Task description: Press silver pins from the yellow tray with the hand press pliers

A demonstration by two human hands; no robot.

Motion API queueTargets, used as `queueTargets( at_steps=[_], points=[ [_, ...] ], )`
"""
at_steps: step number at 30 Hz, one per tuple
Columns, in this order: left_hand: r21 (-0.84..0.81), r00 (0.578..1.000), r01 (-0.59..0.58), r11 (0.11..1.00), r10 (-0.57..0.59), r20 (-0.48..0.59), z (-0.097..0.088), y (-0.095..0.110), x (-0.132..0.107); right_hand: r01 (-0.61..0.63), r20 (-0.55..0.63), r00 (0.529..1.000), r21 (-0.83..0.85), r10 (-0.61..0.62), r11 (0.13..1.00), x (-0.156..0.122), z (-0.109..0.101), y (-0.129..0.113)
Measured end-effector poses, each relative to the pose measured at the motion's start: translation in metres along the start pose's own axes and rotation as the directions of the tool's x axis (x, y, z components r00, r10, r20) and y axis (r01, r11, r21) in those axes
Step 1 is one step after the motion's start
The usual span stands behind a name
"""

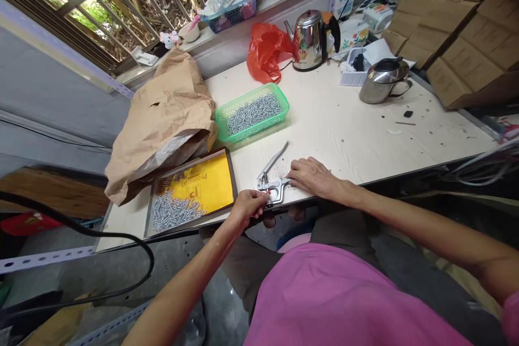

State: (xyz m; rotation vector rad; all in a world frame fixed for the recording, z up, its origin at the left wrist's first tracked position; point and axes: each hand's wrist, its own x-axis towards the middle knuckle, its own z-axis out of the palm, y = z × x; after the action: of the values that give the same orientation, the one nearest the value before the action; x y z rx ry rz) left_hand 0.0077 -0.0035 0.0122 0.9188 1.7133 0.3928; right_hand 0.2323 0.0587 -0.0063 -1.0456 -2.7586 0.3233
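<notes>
A metal hand-press tool (272, 179) with a long lever lies at the near edge of the white table (348, 119). My left hand (249, 206) is closed in a pinch at the tool's near end, holding something too small to make out. My right hand (314, 175) rests on the table just right of the tool, fingers curled against its head. A yellow-lined tray (211, 181) with a heap of small metal parts (172, 212) sits left of my left hand. A green basket (279, 98) full of similar metal parts stands behind the tool.
A crumpled brown paper bag (166, 113) lies at the table's left. At the back stand a red plastic bag (265, 51), a steel kettle (310, 40) and a steel pot (381, 81). Cardboard boxes (458, 27) are stacked at right. A black cable (121, 238) loops at lower left.
</notes>
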Motion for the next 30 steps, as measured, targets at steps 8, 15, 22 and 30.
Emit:
queueTargets(
  at_steps=[8,15,22,30],
  points=[
    [0.003,0.999,0.051,0.999,-0.051,-0.020,0.002,0.003,-0.002,0.140,0.093,0.986,0.003,-0.140,0.990,0.039,-0.010,0.043],
    [-0.003,0.997,0.070,0.998,-0.070,-0.029,0.004,0.005,-0.003,0.151,0.163,0.975,0.013,-0.151,0.988,0.049,-0.005,0.043],
    [0.003,0.994,0.094,0.996,-0.093,-0.059,0.005,0.005,-0.004,0.134,0.151,0.981,-0.051,-0.125,0.990,0.047,-0.017,0.032],
    [0.156,0.997,0.041,0.987,-0.031,-0.065,0.003,0.001,-0.007,0.086,0.192,0.979,-0.087,-0.068,0.992,0.041,-0.019,0.021]
  ],
)
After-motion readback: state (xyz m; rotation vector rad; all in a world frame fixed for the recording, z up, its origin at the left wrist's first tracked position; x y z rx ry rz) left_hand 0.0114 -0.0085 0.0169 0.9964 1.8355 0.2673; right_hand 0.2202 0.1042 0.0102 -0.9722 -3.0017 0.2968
